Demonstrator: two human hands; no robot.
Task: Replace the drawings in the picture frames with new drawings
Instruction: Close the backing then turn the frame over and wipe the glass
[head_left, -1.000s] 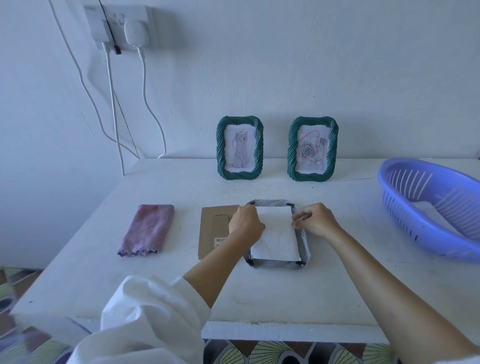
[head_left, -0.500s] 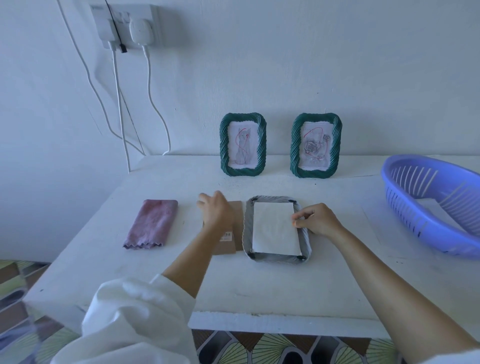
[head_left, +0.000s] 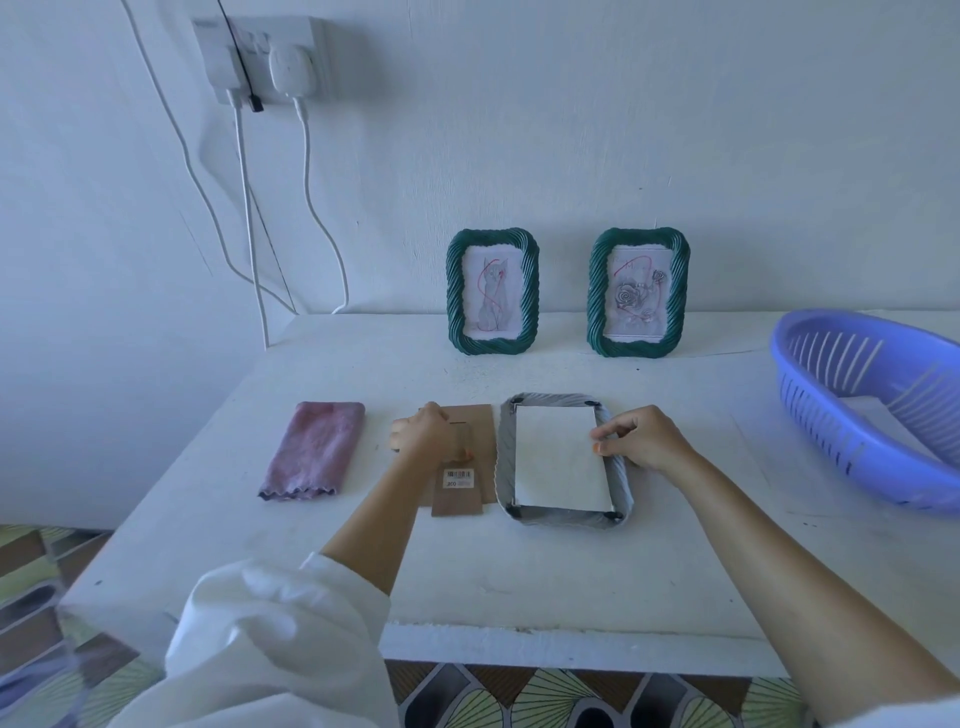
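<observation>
Paper (head_left: 561, 457) sits inside the face-down frame (head_left: 503, 457) on the table (head_left: 519, 571). The right hand (head_left: 641, 439) pinches its right edge, apparently to keep it seated. The left hand (head_left: 426, 434) grips the cardboard backing (head_left: 480, 422) just beside, likely to be fitted next.

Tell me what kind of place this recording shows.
Probably a room at home: a white painted table against a bare wall, a white wall socket with chargers plugged in, and a lilac slotted plastic basket.
</observation>
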